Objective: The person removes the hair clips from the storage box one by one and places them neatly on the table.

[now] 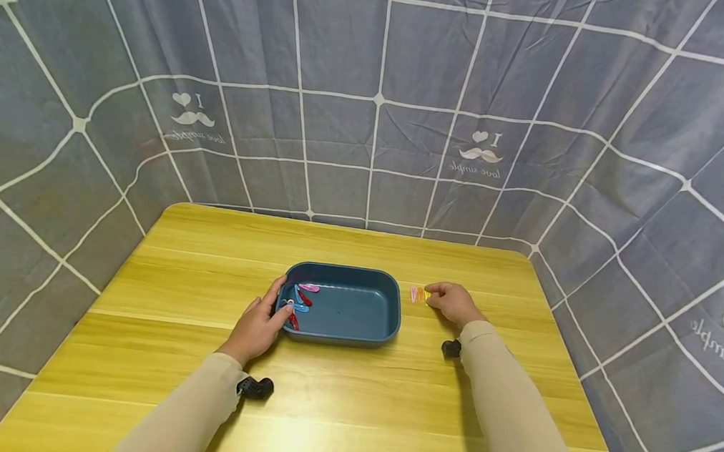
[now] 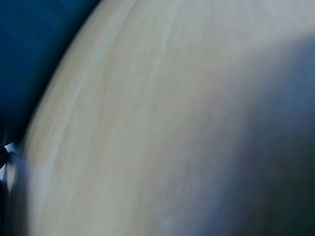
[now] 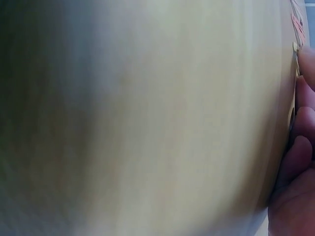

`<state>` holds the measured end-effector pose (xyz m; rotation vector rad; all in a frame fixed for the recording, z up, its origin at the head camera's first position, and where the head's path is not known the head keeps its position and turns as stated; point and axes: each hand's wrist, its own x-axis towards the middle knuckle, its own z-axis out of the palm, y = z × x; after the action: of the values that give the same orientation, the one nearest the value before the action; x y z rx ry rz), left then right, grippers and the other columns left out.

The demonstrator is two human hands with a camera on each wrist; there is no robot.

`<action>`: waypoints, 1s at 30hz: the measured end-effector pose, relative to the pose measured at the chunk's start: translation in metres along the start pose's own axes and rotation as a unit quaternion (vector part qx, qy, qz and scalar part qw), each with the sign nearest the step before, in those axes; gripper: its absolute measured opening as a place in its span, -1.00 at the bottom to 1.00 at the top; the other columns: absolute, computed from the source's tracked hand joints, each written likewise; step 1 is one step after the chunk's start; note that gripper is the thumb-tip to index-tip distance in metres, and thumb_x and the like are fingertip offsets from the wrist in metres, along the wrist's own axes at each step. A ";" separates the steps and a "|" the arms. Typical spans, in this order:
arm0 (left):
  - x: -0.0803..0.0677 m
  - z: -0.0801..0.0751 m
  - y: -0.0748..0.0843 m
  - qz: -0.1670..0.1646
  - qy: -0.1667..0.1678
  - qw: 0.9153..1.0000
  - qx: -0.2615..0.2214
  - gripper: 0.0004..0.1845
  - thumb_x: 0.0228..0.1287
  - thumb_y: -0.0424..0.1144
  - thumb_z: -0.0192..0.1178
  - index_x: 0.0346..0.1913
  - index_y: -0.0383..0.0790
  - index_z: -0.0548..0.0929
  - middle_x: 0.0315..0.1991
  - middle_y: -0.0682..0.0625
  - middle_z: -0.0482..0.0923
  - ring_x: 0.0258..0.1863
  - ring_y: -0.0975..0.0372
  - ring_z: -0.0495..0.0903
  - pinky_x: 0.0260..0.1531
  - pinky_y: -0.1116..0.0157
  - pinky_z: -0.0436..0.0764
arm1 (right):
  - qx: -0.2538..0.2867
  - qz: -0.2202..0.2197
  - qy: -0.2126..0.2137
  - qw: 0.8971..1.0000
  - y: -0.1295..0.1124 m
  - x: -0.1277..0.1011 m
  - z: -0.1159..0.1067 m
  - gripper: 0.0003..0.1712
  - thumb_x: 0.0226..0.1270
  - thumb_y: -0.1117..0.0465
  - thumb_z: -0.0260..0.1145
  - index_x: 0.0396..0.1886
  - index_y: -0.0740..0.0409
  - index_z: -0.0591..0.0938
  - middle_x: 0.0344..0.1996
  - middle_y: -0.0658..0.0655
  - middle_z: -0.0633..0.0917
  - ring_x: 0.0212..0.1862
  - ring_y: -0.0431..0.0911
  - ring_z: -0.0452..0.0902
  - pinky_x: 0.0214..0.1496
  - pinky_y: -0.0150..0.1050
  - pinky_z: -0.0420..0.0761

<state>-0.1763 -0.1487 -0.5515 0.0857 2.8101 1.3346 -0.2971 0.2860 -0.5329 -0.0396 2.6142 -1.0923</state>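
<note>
My right hand [image 1: 452, 303] curls its grip on the small pink and yellow hair clips [image 1: 419, 295] lying on the yellow wooden counter [image 1: 333, 410], just right of the dark blue plastic tray [image 1: 353, 326]. My left hand [image 1: 259, 326] holds the tray's left rim, thumb inside near the red, blue and pink clips [image 1: 300, 302]. The clips are thin and flat, so I think they could slip from my fingertips or scatter. The grey curtain [image 1: 381, 77] reads "I love simple" with a moustache.
</note>
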 end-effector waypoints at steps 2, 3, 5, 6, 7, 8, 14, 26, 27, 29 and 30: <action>0.000 0.000 0.000 -0.002 -0.001 1.000 0.000 -0.27 0.67 0.05 0.00 0.73 0.28 -0.05 0.57 -0.24 0.35 0.61 -0.32 0.16 0.65 -0.29 -0.07 | -0.001 0.000 0.000 1.000 0.000 0.001 0.000 -0.58 0.55 0.21 0.32 0.31 0.21 0.67 0.09 0.20 0.73 0.18 0.08 0.60 0.39 0.10 0.56; 0.000 0.000 0.001 -0.002 -0.001 1.000 0.000 -0.27 0.67 0.05 0.00 0.73 0.29 -0.06 0.57 -0.24 0.34 0.61 -0.33 0.15 0.64 -0.30 -0.07 | 0.000 -0.001 -0.001 1.000 0.001 0.001 0.000 -0.58 0.55 0.20 0.32 0.31 0.21 0.67 0.08 0.20 0.73 0.17 0.07 0.60 0.39 0.10 0.56; -0.001 -0.001 0.001 -0.006 -0.004 1.000 -0.001 -0.27 0.67 0.05 -0.01 0.73 0.30 -0.07 0.58 -0.24 0.33 0.62 -0.34 0.11 0.63 -0.33 -0.06 | 0.003 0.000 -0.002 1.000 0.002 0.002 -0.001 -0.57 0.55 0.20 0.33 0.32 0.20 0.66 0.08 0.19 0.73 0.17 0.07 0.59 0.40 0.09 0.56; -0.001 -0.001 0.002 -0.007 -0.006 1.000 -0.002 -0.27 0.67 0.06 -0.01 0.73 0.31 -0.07 0.58 -0.24 0.32 0.62 -0.34 0.10 0.63 -0.33 -0.06 | 0.004 -0.001 -0.003 1.000 0.002 0.002 -0.001 -0.57 0.55 0.19 0.33 0.33 0.20 0.66 0.08 0.18 0.73 0.18 0.07 0.59 0.40 0.10 0.56; -0.001 -0.001 0.002 -0.009 -0.007 1.000 -0.002 -0.27 0.68 0.06 -0.01 0.72 0.31 -0.07 0.59 -0.24 0.32 0.63 -0.34 0.09 0.63 -0.33 -0.06 | 0.005 -0.001 -0.003 1.000 0.003 0.002 -0.001 -0.56 0.55 0.19 0.33 0.34 0.20 0.66 0.09 0.18 0.73 0.18 0.07 0.59 0.41 0.10 0.56; -0.002 -0.002 0.002 -0.010 -0.008 1.000 -0.003 -0.27 0.68 0.06 -0.01 0.72 0.32 -0.08 0.59 -0.24 0.32 0.63 -0.35 0.08 0.63 -0.34 -0.06 | 0.008 -0.001 -0.005 1.000 0.003 0.002 -0.001 -0.56 0.55 0.19 0.33 0.34 0.19 0.65 0.10 0.19 0.72 0.19 0.08 0.59 0.41 0.10 0.55; -0.001 -0.002 0.003 -0.007 -0.008 1.000 -0.004 -0.26 0.67 0.06 0.00 0.72 0.31 -0.07 0.58 -0.24 0.32 0.60 -0.31 0.18 0.66 -0.28 -0.12 | 0.010 -0.005 -0.009 1.000 0.005 0.002 -0.002 -0.55 0.56 0.19 0.32 0.36 0.20 0.64 0.13 0.22 0.71 0.22 0.11 0.61 0.40 0.12 0.56; 0.000 -0.001 0.001 -0.008 -0.005 1.000 0.000 -0.27 0.67 0.07 0.00 0.72 0.30 -0.05 0.58 -0.23 0.33 0.62 -0.33 0.14 0.64 -0.31 -0.04 | 0.014 0.000 -0.008 1.000 0.004 0.002 -0.001 -0.54 0.52 0.20 0.34 0.34 0.23 0.64 0.11 0.21 0.72 0.20 0.09 0.59 0.37 0.09 0.58; 0.000 -0.001 0.001 -0.008 -0.005 1.000 0.000 -0.27 0.67 0.07 0.00 0.72 0.30 -0.05 0.59 -0.22 0.32 0.62 -0.34 0.12 0.63 -0.33 -0.03 | 0.013 -0.002 -0.009 1.000 0.004 0.002 -0.001 -0.54 0.52 0.20 0.34 0.34 0.24 0.64 0.10 0.21 0.72 0.19 0.09 0.59 0.36 0.09 0.58; 0.000 -0.001 0.001 -0.010 -0.006 1.000 0.000 -0.27 0.66 0.08 0.00 0.72 0.32 -0.05 0.60 -0.22 0.31 0.63 -0.35 0.08 0.61 -0.35 -0.01 | 0.014 -0.002 -0.008 1.000 0.004 0.002 -0.001 -0.54 0.52 0.21 0.34 0.34 0.24 0.64 0.10 0.21 0.71 0.18 0.09 0.59 0.36 0.09 0.58; 0.000 -0.001 0.001 -0.010 -0.006 1.000 -0.001 -0.27 0.66 0.08 0.00 0.72 0.32 -0.05 0.60 -0.21 0.30 0.63 -0.35 0.08 0.61 -0.35 0.00 | 0.015 0.000 -0.009 1.000 0.004 0.002 -0.001 -0.54 0.52 0.20 0.34 0.34 0.23 0.64 0.11 0.21 0.71 0.19 0.09 0.59 0.36 0.08 0.58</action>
<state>-0.1759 -0.1486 -0.5502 0.0642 2.7924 1.3272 -0.2989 0.2888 -0.5355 -0.0430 2.5823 -1.1264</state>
